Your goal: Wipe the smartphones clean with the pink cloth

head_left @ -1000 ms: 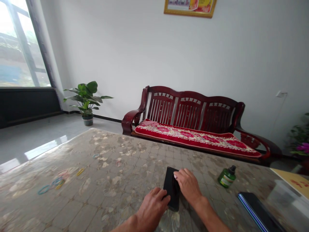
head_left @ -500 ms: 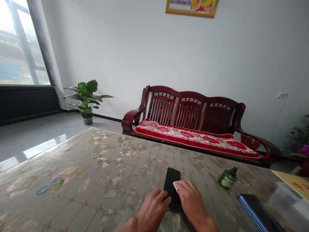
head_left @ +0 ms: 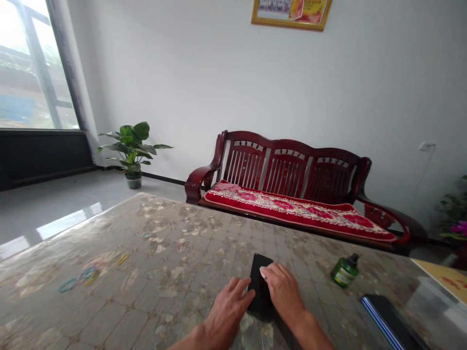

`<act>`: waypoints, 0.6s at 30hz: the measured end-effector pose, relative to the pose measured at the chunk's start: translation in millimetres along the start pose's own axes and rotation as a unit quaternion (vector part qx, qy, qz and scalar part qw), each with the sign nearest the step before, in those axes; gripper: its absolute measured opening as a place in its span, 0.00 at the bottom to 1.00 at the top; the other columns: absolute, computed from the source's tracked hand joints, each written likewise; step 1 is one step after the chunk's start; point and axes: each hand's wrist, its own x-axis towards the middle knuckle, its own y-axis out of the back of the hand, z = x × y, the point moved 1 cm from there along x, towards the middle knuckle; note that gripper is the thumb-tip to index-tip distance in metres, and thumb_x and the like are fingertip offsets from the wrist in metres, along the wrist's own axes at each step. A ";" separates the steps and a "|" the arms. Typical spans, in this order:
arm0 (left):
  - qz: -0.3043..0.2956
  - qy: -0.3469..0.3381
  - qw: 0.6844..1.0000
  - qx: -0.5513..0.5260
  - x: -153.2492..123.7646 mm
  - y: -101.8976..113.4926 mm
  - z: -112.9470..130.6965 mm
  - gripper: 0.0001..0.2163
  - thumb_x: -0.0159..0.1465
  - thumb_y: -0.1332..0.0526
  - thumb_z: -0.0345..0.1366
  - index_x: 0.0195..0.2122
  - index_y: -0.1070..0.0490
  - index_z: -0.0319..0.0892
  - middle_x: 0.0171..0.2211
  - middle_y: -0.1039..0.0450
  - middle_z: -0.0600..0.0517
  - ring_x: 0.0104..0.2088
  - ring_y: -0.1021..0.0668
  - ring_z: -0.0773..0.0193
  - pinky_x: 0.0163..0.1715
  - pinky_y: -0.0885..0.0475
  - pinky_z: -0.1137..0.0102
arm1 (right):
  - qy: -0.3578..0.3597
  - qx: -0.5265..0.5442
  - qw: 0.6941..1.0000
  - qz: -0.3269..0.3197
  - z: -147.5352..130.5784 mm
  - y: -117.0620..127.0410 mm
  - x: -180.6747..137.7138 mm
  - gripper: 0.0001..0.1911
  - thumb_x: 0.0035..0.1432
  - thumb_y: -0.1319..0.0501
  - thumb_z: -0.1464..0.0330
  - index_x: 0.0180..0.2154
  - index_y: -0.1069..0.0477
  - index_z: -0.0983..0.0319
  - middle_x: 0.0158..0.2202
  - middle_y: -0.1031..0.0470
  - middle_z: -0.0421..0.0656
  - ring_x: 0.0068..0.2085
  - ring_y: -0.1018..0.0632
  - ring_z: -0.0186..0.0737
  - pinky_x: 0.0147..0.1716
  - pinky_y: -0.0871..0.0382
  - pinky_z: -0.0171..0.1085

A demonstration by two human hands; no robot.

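Observation:
A black smartphone (head_left: pixel 260 307) lies flat on the table, its long side pointing away from me. At its left edge is my left hand (head_left: pixel 226 307), thumb and fingers apart, the fingertips at or just over the rim without a grip around it. My right hand (head_left: pixel 285 294) is closed over the right side of the screen. A small white wipe or piece of cloth (head_left: pixel 262 272) pokes out from its pinched fingertips; most of it is hidden. To the right stands a green bottle (head_left: pixel 345 272) with a black top.
A second dark phone-like device (head_left: pixel 392 321) with a shiny blue edge lies at the right. Coloured rubber bands (head_left: pixel 87 275) are scattered at the left on the patterned table cover (head_left: pixel 175 291). Beyond the table stands a red wooden bench (head_left: pixel 284 167); a potted plant (head_left: pixel 133 181) is left of it.
My left hand has loosened at the phone's edge, its thumb and fingers wider apart. My right hand has slid slightly up and left over the screen with the white piece.

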 end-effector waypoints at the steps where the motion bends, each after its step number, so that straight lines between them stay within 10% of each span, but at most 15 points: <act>1: 0.002 0.001 1.000 -0.001 -0.2 0.3 0.1 0.24 0.56 0.47 0.17 0.51 0.30 0.44 0.59 0.35 0.48 0.52 0.31 0.55 0.54 0.32 0.63 | 0.006 0.005 1.000 0.002 -0.7 0.2 -3.1 0.14 0.66 0.45 0.76 0.43 0.24 0.56 0.38 0.24 0.40 0.42 0.26 0.39 0.44 0.36 0.36; 18: -0.023 0.002 1.000 0.009 -2.6 -6.1 0.1 0.33 0.48 0.48 0.15 0.56 0.33 0.43 0.62 0.38 0.45 0.56 0.32 0.53 0.57 0.34 0.61 | -0.003 0.021 1.000 -0.011 0.9 2.2 4.0 0.15 0.66 0.48 0.75 0.40 0.23 0.56 0.37 0.24 0.41 0.42 0.26 0.39 0.43 0.37 0.35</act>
